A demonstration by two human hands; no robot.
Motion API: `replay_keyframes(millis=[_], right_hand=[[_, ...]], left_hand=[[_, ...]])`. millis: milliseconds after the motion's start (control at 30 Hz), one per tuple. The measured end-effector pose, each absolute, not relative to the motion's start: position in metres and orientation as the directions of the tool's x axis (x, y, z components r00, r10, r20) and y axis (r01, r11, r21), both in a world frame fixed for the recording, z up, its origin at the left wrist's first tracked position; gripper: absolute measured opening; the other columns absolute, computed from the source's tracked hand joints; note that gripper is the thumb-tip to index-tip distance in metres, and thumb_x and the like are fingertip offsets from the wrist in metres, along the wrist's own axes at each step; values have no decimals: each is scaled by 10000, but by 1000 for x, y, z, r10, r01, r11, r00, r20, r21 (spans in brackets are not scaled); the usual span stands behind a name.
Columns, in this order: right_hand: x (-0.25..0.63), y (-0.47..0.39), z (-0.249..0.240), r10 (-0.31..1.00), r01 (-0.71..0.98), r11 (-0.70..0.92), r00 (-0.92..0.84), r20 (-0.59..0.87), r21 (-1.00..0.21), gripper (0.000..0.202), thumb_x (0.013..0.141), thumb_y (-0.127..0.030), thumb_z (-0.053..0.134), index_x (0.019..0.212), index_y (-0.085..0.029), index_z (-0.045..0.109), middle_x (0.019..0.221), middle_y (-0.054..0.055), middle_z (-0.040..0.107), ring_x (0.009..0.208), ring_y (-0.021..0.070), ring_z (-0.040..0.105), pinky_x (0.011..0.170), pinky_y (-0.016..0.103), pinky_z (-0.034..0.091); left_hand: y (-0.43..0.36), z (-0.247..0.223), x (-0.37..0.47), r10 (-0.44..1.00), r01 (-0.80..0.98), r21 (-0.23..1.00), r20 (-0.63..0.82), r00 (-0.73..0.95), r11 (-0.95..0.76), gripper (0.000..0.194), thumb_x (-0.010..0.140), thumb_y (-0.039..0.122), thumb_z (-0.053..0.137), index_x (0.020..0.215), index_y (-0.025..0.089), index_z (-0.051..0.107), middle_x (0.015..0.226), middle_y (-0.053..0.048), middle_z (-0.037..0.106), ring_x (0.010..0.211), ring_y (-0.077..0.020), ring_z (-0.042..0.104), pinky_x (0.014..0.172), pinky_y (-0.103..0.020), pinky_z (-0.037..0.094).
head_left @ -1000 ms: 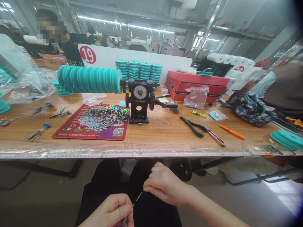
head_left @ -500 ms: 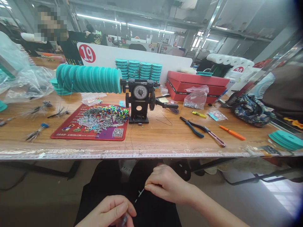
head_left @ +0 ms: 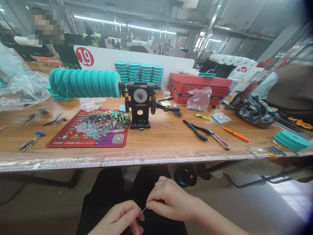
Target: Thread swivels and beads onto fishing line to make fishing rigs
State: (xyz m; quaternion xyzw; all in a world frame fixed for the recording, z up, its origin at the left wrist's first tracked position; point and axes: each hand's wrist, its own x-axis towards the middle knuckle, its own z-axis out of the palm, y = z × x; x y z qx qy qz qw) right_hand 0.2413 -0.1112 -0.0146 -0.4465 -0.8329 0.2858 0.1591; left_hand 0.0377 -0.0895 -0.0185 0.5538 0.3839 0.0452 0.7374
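Observation:
Over the lap, below the table edge, my left hand [head_left: 124, 217] is closed with thumb and fingers pressed together round something mostly hidden. Close on its right, my right hand [head_left: 170, 199] pinches a small thin pale piece [head_left: 143, 210], which spans the narrow gap between the fingertips of both hands. On the table ahead, a red mat [head_left: 85, 143] bears piles of colourful beads [head_left: 117, 115] and small metal parts. Behind it stands a black winding device [head_left: 140, 107] with a row of teal foam spools [head_left: 84, 83] on its shaft.
Pliers [head_left: 195, 130], a pink-handled tool [head_left: 221, 141], an orange screwdriver [head_left: 236, 134] and a yellow marker [head_left: 202, 116] lie on the right. Farther back are a red box [head_left: 200, 88] and stacked teal spools [head_left: 134, 71]. A person [head_left: 70, 49] sits beyond the white divider [head_left: 105, 58].
My hands have come closer together, and less of the thin piece shows between them. The view has shifted slightly, moving the table items a little left.

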Motion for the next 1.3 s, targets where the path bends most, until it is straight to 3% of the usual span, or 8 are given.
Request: replay_keyframes(millis=[167, 500, 833, 1033, 1167, 1300], right_hand=[[236, -112, -18, 817, 653, 458, -576, -3, -604, 168, 823, -241, 485, 720, -181, 603, 628, -29, 629, 618, 77, 543, 666, 216, 309], [235, -116, -27, 767, 577, 521, -639, 49, -629, 166, 849, -275, 478, 813, -190, 616, 647, -36, 631, 630, 81, 510, 710, 210, 306], [232, -115, -28, 727, 523, 558, -682, 76, -645, 170, 864, -235, 450, 860, -185, 612, 670, -37, 634, 584, 77, 461, 720, 202, 301], [232, -118, -30, 731, 543, 529, -682, 25, -653, 163, 850, -211, 456, 861, -192, 617, 686, -36, 648, 580, 71, 488, 729, 200, 304], [237, -117, -29, 793, 599, 458, -609, -2, -657, 179, 846, -201, 450, 886, -201, 625, 694, -29, 656, 615, 75, 528, 737, 200, 312], [240, -119, -26, 835, 613, 372, -550, -38, -697, 165, 843, -234, 472, 862, -213, 634, 748, -30, 670, 663, 83, 560, 741, 215, 324]], left_hand=[[-88, -26, 43, 474, 377, 864, -500, 725, 335, 381, 736, 556, 457, 733, 178, 507, 512, 38, 520, 564, -133, 461, 620, -269, 358], [-92, -27, 47, 476, 284, 826, -524, 706, 488, 202, 698, 371, 488, 607, 206, 417, 427, 118, 291, 366, -53, 216, 369, -212, 165], [-93, -35, 44, 405, 210, 740, -556, 726, 639, 68, 601, 184, 398, 547, 209, 365, 432, 118, 246, 369, -42, 129, 359, -208, 69], [-97, -42, 43, 437, 194, 726, -582, 686, 660, 87, 621, 200, 420, 539, 200, 392, 411, 113, 254, 367, -47, 135, 366, -217, 90], [-95, -40, 37, 430, 311, 747, -614, 662, 587, 212, 721, 379, 486, 675, 174, 519, 416, 77, 416, 405, -68, 312, 406, -211, 200], [-88, -36, 31, 443, 397, 798, -588, 677, 454, 352, 683, 497, 554, 755, 152, 544, 542, 29, 543, 527, -104, 457, 500, -225, 305]])
